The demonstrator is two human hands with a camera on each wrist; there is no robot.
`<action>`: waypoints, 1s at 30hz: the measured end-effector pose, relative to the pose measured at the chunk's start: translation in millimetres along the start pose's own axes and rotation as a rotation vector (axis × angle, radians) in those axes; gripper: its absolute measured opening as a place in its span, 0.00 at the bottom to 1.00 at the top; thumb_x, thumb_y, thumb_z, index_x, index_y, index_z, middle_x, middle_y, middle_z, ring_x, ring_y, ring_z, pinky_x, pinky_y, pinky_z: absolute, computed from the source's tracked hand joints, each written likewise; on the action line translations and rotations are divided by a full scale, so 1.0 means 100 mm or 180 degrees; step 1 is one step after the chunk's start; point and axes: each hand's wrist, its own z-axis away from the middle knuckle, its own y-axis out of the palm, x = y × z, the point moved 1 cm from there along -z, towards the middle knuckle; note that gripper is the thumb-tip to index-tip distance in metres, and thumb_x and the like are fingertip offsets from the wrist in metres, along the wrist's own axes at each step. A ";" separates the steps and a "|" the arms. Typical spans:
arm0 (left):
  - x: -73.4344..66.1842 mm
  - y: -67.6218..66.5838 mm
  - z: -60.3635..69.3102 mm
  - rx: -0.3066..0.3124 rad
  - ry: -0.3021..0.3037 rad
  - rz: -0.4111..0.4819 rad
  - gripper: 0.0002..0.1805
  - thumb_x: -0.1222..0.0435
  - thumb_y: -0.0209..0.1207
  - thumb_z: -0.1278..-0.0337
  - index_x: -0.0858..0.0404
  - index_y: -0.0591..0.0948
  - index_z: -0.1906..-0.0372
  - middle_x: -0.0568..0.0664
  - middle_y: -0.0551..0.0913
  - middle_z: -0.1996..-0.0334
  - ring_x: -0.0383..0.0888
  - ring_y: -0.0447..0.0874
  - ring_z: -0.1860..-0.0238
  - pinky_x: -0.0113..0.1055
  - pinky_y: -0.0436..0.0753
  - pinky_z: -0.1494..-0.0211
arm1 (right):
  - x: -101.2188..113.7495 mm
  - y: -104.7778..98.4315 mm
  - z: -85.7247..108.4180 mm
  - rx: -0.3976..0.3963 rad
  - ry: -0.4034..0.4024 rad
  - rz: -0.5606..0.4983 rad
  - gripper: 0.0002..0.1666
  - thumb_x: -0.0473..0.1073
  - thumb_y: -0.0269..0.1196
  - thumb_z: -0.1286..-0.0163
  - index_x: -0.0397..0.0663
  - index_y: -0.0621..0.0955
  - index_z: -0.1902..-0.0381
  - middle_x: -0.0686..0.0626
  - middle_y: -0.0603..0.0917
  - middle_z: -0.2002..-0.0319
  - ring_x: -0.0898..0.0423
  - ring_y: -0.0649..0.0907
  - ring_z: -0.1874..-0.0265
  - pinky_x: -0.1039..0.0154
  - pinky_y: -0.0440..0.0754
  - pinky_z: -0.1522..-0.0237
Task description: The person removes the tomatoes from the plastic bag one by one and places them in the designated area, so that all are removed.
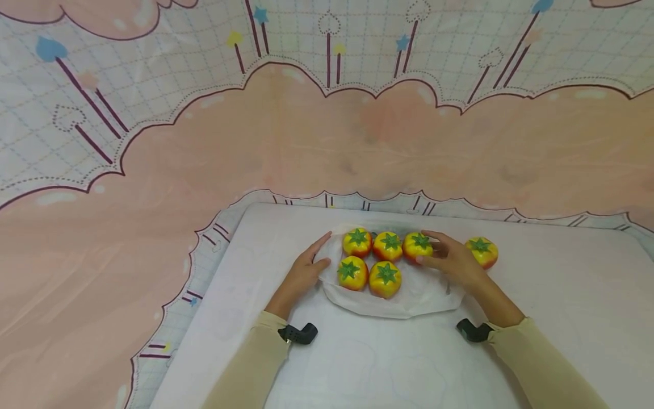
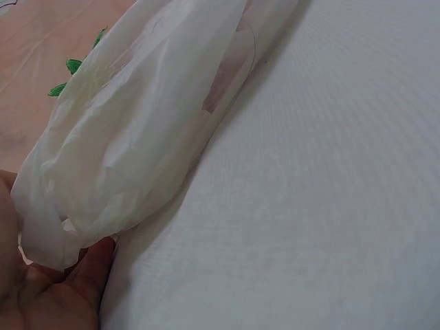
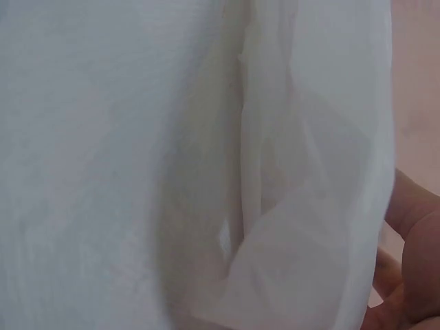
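Several yellow-red toy tomatoes with green star-shaped tops lie in two rows on a white plastic bag [image 1: 352, 301]. My right hand [image 1: 455, 261] has its thumb and index finger on either side of the back-row right-end tomato [image 1: 415, 243], pinching it. At the bag's left edge my left hand [image 1: 305, 272] rests with fingers extended and thumb apart, beside the front-left tomato [image 1: 352, 274]. The left wrist view shows crumpled bag plastic [image 2: 137, 130] touching the left hand [image 2: 62, 295]. In the right wrist view the bag [image 3: 316, 172] hides most of the right hand [image 3: 416, 254].
Another toy tomato [image 1: 481, 252] sits directly on the white table [image 1: 388, 363], right of the bag and partly behind the right hand. A patterned pink and white cloth [image 1: 357, 142] hangs behind the table and down its left side.
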 end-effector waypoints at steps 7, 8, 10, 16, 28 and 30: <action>0.00 0.00 0.02 -0.0013 -0.0009 0.0048 0.33 0.61 0.53 0.26 0.26 0.64 0.26 0.34 0.59 0.20 0.44 0.51 0.17 0.52 0.53 0.16 | 0.02 -0.03 0.02 -0.0023 -0.0029 0.0034 0.46 0.61 0.67 0.32 0.61 0.64 0.21 0.33 0.70 0.27 0.33 0.74 0.32 0.36 0.76 0.33; 0.00 0.00 0.02 -0.0017 -0.0007 0.0047 0.33 0.60 0.53 0.26 0.26 0.64 0.26 0.34 0.59 0.20 0.44 0.51 0.17 0.52 0.53 0.16 | 0.02 -0.04 0.03 -0.0027 -0.0024 0.0039 0.46 0.62 0.67 0.32 0.62 0.64 0.21 0.34 0.70 0.27 0.33 0.74 0.32 0.36 0.76 0.34; 0.00 0.00 0.02 -0.0021 -0.0006 0.0044 0.33 0.60 0.53 0.26 0.26 0.64 0.26 0.34 0.59 0.20 0.44 0.51 0.17 0.52 0.54 0.16 | 0.02 -0.06 0.04 -0.0033 -0.0020 0.0044 0.46 0.63 0.67 0.33 0.63 0.64 0.21 0.34 0.70 0.27 0.34 0.74 0.32 0.36 0.77 0.35; -0.02 0.00 0.03 0.0012 0.0026 0.0031 0.33 0.62 0.53 0.27 0.28 0.64 0.25 0.36 0.59 0.20 0.45 0.51 0.17 0.52 0.54 0.16 | 0.05 -0.10 0.11 -0.0054 -0.0103 -0.0013 0.48 0.65 0.67 0.34 0.62 0.65 0.21 0.35 0.71 0.27 0.34 0.74 0.32 0.38 0.80 0.37; -0.03 -0.01 0.04 -0.0005 0.0028 -0.0013 0.34 0.62 0.54 0.27 0.29 0.64 0.24 0.36 0.59 0.20 0.45 0.50 0.17 0.52 0.53 0.16 | 0.18 -0.14 0.26 -0.0009 -0.0030 -0.0120 0.50 0.68 0.67 0.37 0.65 0.64 0.21 0.37 0.69 0.26 0.35 0.73 0.30 0.38 0.80 0.37; -0.04 -0.01 0.04 0.0002 0.0036 0.0007 0.34 0.62 0.53 0.27 0.30 0.63 0.24 0.36 0.58 0.20 0.46 0.50 0.17 0.52 0.53 0.16 | 0.19 -0.15 0.29 0.0001 0.0022 -0.0154 0.51 0.70 0.67 0.38 0.67 0.63 0.21 0.37 0.68 0.25 0.35 0.72 0.30 0.38 0.80 0.36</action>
